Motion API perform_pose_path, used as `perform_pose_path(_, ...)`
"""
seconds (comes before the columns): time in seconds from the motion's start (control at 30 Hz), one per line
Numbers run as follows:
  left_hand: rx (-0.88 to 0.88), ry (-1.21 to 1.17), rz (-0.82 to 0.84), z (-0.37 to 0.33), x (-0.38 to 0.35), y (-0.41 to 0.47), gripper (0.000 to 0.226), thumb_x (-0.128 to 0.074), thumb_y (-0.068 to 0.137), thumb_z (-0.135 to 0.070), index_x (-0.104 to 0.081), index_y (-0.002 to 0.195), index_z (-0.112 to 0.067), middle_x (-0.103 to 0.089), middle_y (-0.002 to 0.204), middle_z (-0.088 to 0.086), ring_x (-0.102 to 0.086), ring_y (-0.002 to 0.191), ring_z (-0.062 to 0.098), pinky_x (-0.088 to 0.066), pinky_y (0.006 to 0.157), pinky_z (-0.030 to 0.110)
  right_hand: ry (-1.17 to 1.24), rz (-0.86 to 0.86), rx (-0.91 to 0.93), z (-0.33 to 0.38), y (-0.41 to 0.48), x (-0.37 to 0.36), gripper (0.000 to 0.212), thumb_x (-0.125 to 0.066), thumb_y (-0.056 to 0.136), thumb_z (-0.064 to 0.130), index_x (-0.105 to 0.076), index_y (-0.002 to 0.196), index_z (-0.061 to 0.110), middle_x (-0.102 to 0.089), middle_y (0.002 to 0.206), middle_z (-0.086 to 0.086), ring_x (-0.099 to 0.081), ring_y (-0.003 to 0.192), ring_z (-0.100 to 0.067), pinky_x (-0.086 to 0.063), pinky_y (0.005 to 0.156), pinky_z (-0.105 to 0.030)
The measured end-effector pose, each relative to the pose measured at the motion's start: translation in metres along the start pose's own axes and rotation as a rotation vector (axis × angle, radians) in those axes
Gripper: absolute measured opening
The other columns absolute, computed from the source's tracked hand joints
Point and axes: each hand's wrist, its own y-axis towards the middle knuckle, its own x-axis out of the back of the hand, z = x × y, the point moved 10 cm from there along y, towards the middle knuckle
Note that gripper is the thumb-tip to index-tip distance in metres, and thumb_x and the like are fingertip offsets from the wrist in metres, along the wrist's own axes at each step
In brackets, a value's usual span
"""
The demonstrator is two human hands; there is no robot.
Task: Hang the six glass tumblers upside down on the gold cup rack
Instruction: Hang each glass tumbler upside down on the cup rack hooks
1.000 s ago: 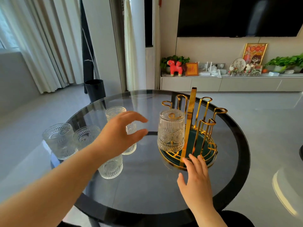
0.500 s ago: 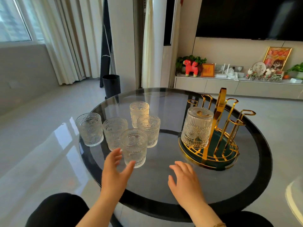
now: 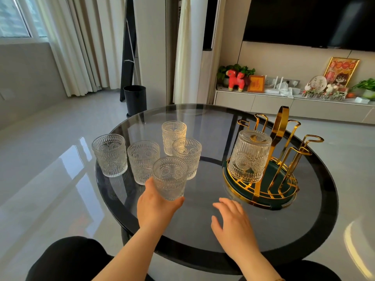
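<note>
Several embossed glass tumblers stand upright at the table's left. The nearest tumbler [image 3: 170,177] has my left hand [image 3: 155,207] wrapped around its base. Behind it stand the far-left tumbler [image 3: 109,155], the middle tumbler [image 3: 143,161], the right tumbler [image 3: 187,157] and the back tumbler [image 3: 173,136]. One tumbler [image 3: 249,156] hangs upside down on the gold cup rack [image 3: 284,151], which stands on a green tray at the right. My right hand [image 3: 233,222] hovers open over the glass, in front of the rack.
The round smoked-glass table [image 3: 213,230] has a black rim. A black bin [image 3: 135,100] stands on the floor beyond it. A low TV cabinet [image 3: 284,103] with ornaments runs along the back wall. My dark-clad knees show below the table edge.
My left hand drew back from the rack, then reached forward and closed on the nearest tumbler. My right hand left the rack's base and pulled back. The camera view swung left.
</note>
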Motion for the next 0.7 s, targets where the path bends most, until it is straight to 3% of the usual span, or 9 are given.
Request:
perform_pose_path(0.07,0.017,-0.046,0.008,0.004,-0.001,0.0,0.079,-0.077,0.053,-0.037,-0.033,0.116,-0.019,-0.058,0.114,0.007,-0.055,0.102,0.032,-0.042,0.072,0.035,-0.001,-0.012,0.005,0.0,0.0,0.001,0.039,-0.04,0.093,0.034,-0.036,0.131,0.026,-0.033,0.144,0.007,-0.023,0.134,-0.011,-0.024,0.11,-0.026)
perform_pose_path(0.17,0.005,-0.156,0.013,0.006,-0.002,-0.003,0.088,-0.079,0.054,-0.03,-0.028,0.124,-0.018,-0.048,0.117,0.002,-0.05,0.107,0.026,-0.037,0.077,0.03,-0.005,-0.026,0.009,0.0,0.0,0.002,0.038,-0.04,0.093,0.034,-0.037,0.13,0.026,-0.034,0.144,0.006,-0.024,0.134,-0.011,-0.025,0.11,-0.026)
perform_pose_path(0.27,-0.04,-0.299,0.025,0.001,0.004,-0.011,0.084,-0.08,0.055,-0.02,-0.03,0.122,-0.018,-0.043,0.105,-0.005,-0.046,0.099,0.016,-0.035,0.08,0.022,0.004,-0.031,0.002,-0.001,0.0,0.002,0.038,-0.041,0.093,0.034,-0.038,0.13,0.026,-0.034,0.144,0.006,-0.024,0.134,-0.011,-0.026,0.11,-0.027)
perform_pose_path(0.37,-0.105,-0.336,0.036,-0.008,0.016,-0.018,0.071,-0.079,0.056,-0.017,-0.032,0.107,-0.027,-0.046,0.091,-0.016,-0.049,0.081,0.003,-0.039,0.061,0.005,0.027,-0.047,-0.007,-0.002,-0.001,0.004,0.037,-0.043,0.092,0.033,-0.04,0.128,0.026,-0.036,0.143,0.007,-0.026,0.133,-0.011,-0.027,0.109,-0.026)
perform_pose_path(0.43,-0.171,-0.335,0.047,-0.02,0.026,-0.02,0.067,-0.079,0.056,-0.017,-0.033,0.103,-0.032,-0.045,0.09,-0.023,-0.047,0.081,-0.007,-0.038,0.058,-0.003,0.053,-0.062,-0.012,-0.002,-0.002,0.007,0.036,-0.044,0.092,0.032,-0.041,0.127,0.025,-0.038,0.141,0.007,-0.028,0.131,-0.01,-0.028,0.108,-0.025)
perform_pose_path(0.6,-0.332,-0.294,0.14,-0.073,0.05,-0.014,0.062,-0.08,0.057,-0.015,-0.041,0.102,-0.033,-0.052,0.087,-0.022,-0.051,0.077,-0.013,-0.04,0.058,0.0,0.151,-0.192,-0.023,-0.007,-0.009,0.025,0.031,-0.051,0.089,0.021,-0.05,0.121,0.019,-0.049,0.131,0.001,-0.037,0.126,-0.015,-0.032,0.102,-0.025)
perform_pose_path(0.7,-0.383,-0.25,0.218,-0.107,0.059,-0.004,0.059,-0.08,0.056,-0.016,-0.047,0.103,-0.027,-0.056,0.084,-0.019,-0.055,0.073,-0.005,-0.042,0.058,0.007,0.121,-0.342,-0.002,-0.008,-0.017,0.047,0.029,-0.071,0.072,0.003,-0.064,0.1,0.009,-0.066,0.108,-0.011,-0.058,0.106,-0.03,-0.044,0.085,-0.032)
